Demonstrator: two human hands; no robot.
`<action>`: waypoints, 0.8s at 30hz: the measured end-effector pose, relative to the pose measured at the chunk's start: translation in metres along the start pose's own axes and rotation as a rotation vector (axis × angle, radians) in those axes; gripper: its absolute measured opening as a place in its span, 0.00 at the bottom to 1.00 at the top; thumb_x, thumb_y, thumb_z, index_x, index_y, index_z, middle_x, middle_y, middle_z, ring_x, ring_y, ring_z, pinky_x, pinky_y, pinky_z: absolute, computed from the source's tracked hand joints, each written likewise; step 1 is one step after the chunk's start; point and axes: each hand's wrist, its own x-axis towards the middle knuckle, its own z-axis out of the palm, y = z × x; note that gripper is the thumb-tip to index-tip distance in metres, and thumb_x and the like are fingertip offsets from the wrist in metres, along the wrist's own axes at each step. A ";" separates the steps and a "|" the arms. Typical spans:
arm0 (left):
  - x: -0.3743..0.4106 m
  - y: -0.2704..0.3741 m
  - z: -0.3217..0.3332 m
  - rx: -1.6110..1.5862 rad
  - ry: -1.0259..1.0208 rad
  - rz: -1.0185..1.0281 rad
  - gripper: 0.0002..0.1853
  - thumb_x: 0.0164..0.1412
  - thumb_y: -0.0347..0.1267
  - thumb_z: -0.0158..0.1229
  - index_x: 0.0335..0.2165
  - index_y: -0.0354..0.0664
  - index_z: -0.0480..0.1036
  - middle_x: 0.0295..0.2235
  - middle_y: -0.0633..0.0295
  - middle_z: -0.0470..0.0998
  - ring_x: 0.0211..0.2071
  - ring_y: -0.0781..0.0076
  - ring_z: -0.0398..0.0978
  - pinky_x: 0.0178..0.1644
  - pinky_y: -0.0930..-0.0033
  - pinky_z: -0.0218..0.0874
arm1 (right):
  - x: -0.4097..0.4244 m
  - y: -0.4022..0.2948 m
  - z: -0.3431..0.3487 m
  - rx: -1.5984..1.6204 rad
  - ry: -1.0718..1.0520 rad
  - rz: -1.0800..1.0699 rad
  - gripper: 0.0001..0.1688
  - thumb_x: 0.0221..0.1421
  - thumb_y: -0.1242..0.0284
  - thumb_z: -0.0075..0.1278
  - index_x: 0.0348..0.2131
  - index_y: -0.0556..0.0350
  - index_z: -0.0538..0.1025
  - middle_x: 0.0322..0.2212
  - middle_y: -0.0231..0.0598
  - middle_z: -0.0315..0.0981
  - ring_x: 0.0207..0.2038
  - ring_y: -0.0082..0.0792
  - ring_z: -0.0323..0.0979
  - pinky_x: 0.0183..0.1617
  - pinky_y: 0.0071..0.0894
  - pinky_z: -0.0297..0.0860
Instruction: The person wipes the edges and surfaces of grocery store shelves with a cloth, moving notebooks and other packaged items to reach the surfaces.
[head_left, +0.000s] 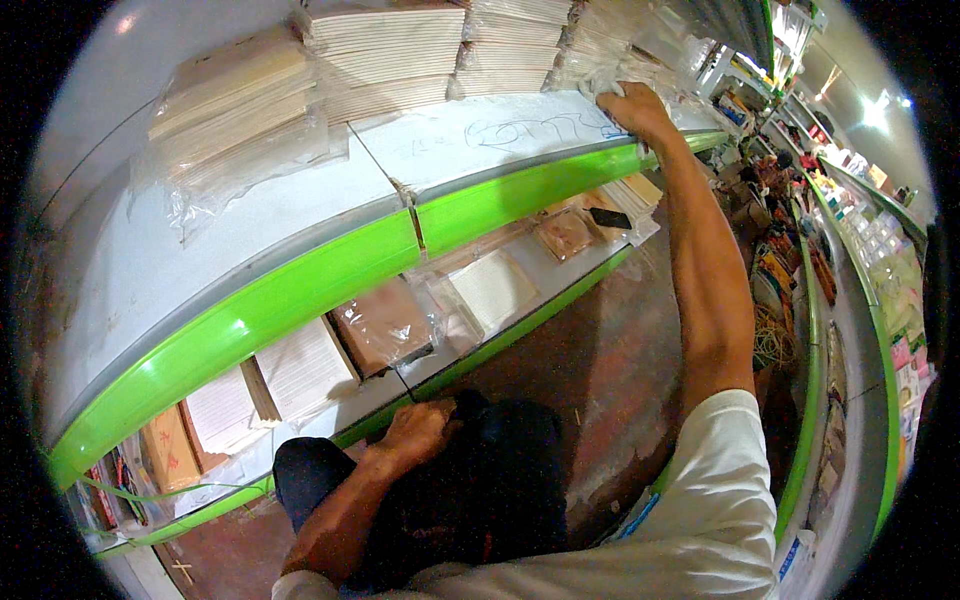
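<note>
My right hand (634, 112) reaches to the white upper shelf (420, 142), its fingers closed on a crumpled whitish cloth (598, 81) near plastic-wrapped paper stacks. Blue pen marks run over the shelf beside it. Low in front of me, my left hand (421, 431) is loosely curled near my dark-trousered knee; whether it holds anything is hidden. A bright green edge strip (322, 262) fronts the upper shelf. On the lower shelf lie lined paper pads (304, 367), a brown plastic-wrapped pack (386, 322) and a small black object (609, 218).
Wrapped paper stacks (386, 56) line the back of the upper shelf, and another wrapped stack (236, 105) stands farther left. A green-edged shelf unit (862, 337) with assorted goods runs along the right. Reddish-brown floor (622, 337) lies between the units.
</note>
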 end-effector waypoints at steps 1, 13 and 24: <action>-0.001 0.002 0.001 -0.010 0.014 -0.021 0.16 0.56 0.38 0.50 0.39 0.39 0.69 0.35 0.43 0.74 0.38 0.44 0.71 0.42 0.49 0.62 | -0.005 -0.004 -0.002 0.006 -0.014 -0.017 0.36 0.39 0.53 0.48 0.43 0.62 0.72 0.44 0.58 0.67 0.48 0.49 0.66 0.52 0.37 0.61; 0.016 -0.018 0.027 0.164 -0.037 -0.072 0.18 0.56 0.41 0.50 0.40 0.39 0.70 0.34 0.44 0.75 0.37 0.45 0.72 0.42 0.50 0.63 | -0.054 -0.033 -0.055 0.736 -0.068 -0.175 0.31 0.40 0.61 0.55 0.42 0.64 0.73 0.31 0.45 0.75 0.36 0.36 0.72 0.41 0.31 0.66; 0.003 0.006 0.014 0.135 -0.014 -0.021 0.18 0.56 0.41 0.51 0.39 0.39 0.70 0.34 0.46 0.75 0.38 0.47 0.72 0.43 0.51 0.62 | -0.048 -0.007 -0.021 0.176 0.139 -0.135 0.38 0.40 0.58 0.54 0.49 0.63 0.68 0.42 0.52 0.71 0.45 0.43 0.69 0.51 0.32 0.61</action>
